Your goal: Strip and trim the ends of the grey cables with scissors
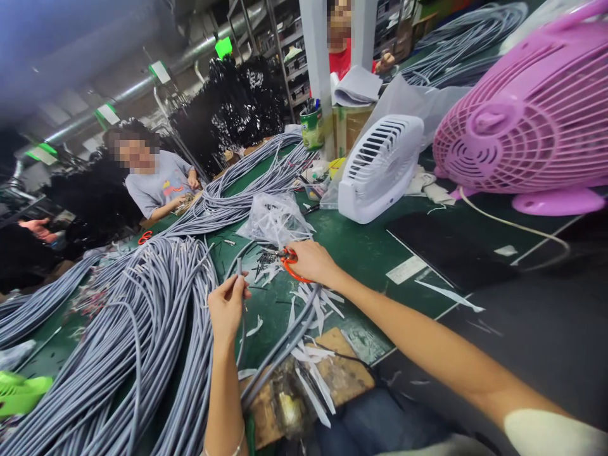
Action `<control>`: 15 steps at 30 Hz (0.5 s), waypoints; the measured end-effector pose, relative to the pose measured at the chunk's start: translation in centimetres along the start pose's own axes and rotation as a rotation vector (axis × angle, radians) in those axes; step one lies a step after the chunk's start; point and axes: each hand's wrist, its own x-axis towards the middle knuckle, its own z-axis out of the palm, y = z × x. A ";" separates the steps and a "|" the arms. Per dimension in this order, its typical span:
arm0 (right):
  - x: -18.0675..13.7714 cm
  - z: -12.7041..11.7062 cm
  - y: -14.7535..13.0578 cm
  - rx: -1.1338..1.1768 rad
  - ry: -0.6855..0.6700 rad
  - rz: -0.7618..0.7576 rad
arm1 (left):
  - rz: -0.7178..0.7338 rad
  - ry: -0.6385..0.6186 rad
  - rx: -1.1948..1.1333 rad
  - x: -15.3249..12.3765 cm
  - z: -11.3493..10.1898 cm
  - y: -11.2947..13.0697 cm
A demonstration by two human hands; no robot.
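Note:
My left hand [227,308] is closed around a grey cable [239,267], thumb and fingers pinching it just below its upturned end. To the right, my right hand [311,261] grips orange-handled cutters [291,258], their metal jaws pointing left over the green table. The cutters are apart from the held cable. Under and around the jaws lie short black offcuts [266,258] and white strips [311,297]. A clear plastic bag [275,218] of white pieces sits just beyond my right hand.
Thick bundles of grey cable [156,297] cover the left side. A white fan [380,168] and a larger pink fan [517,114] stand at right. A wooden board [349,364] lies at the near edge. One person [161,180] works across the table; another stands behind a post.

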 end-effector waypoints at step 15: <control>-0.9 1.5 -1.8 0.001 -0.074 -0.091 | 0.005 0.153 -0.135 -0.2 0.6 0.4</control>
